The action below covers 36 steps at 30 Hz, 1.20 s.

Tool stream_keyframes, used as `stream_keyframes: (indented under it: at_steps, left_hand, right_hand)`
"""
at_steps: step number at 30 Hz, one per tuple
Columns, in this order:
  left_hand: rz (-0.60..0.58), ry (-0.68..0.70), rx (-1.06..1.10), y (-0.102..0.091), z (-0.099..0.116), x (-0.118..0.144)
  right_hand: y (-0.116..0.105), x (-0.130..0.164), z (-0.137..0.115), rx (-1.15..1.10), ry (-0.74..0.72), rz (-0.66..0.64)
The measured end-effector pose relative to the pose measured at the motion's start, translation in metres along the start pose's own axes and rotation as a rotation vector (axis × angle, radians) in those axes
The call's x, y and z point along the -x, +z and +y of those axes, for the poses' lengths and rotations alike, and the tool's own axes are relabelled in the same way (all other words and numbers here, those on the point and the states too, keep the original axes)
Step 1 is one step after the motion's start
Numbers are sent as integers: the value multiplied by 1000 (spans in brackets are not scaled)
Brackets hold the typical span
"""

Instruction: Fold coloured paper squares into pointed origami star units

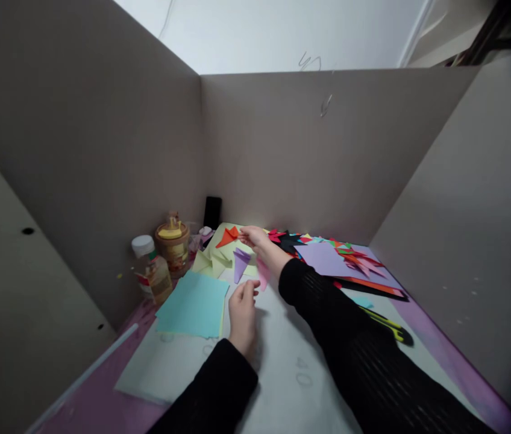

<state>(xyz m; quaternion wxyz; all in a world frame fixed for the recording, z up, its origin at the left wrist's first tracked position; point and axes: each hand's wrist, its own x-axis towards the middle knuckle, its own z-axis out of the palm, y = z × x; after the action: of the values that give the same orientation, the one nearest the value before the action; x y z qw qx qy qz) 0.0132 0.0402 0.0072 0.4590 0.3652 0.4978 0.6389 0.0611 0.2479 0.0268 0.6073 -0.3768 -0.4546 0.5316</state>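
My right hand [255,237] reaches to the back of the desk. Its bent fingertips are at the right end of an orange folded paper piece [227,237] and seem to pinch it. Closer to me, my left hand [243,310] rests over the white sheet [282,361] with its fingers curled in and nothing visible in them. A purple folded piece [240,265] lies between the hands, and a pink folded piece [263,274] is partly hidden by my right wrist. Pale yellow folded pieces [213,263] sit to the left. Light blue square paper [194,304] lies left of my left hand.
Lavender paper [323,259] and red and pink folded pieces [364,263] are stacked at the right, near a yellow-and-black cutter [395,330]. A capped bottle [152,268], a brown jar [173,244] and a black phone-like object [213,212] stand at the left. Grey panels [282,150] enclose the desk.
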Motion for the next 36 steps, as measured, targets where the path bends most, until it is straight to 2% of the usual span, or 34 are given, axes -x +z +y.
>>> stream_keyframes:
  at_steps: [2,4,5,6,9,11,12,16,20,23,26,31,36]
  left_hand:
    - [-114,169,-156,-18,14,-2]
    - [-269,262,-398,-46,29,-6]
    - [-299,300,-537,-64,34,-9]
    - [-290,328,-702,-81,39,-11]
    - [-259,309,-1255,-124,38,-14]
    - [-297,205,-1469,-138,28,-14]
    - [-308,159,-1525,-141,21,-13]
    - [-336,163,-1605,-138,4,-14]
    - [-339,153,-1598,-136,4,-16]
    - [-338,154,-1576,-137,6,-16]
    - [-337,159,-1552,-138,6,-15]
    - [-325,173,-1512,-138,6,-14]
    - [-310,201,-1431,-136,5,-13]
  right_hand:
    - [-2,30,5,87,108,-149]
    - [-5,63,12,187,176,-271]
    - [-7,79,16,357,180,-398]
    - [-9,94,20,510,148,-453]
    - [-6,126,34,759,39,-415]
    - [0,135,42,843,-1,-394]
    - [4,137,45,875,-28,-380]
    - [15,136,50,918,-30,-319]
    - [14,136,51,810,7,-241]
    - [13,136,51,696,-19,-205]
    - [14,138,50,638,-88,-211]
    - [21,143,44,665,-200,-254]
    - [26,143,39,732,-172,-284]
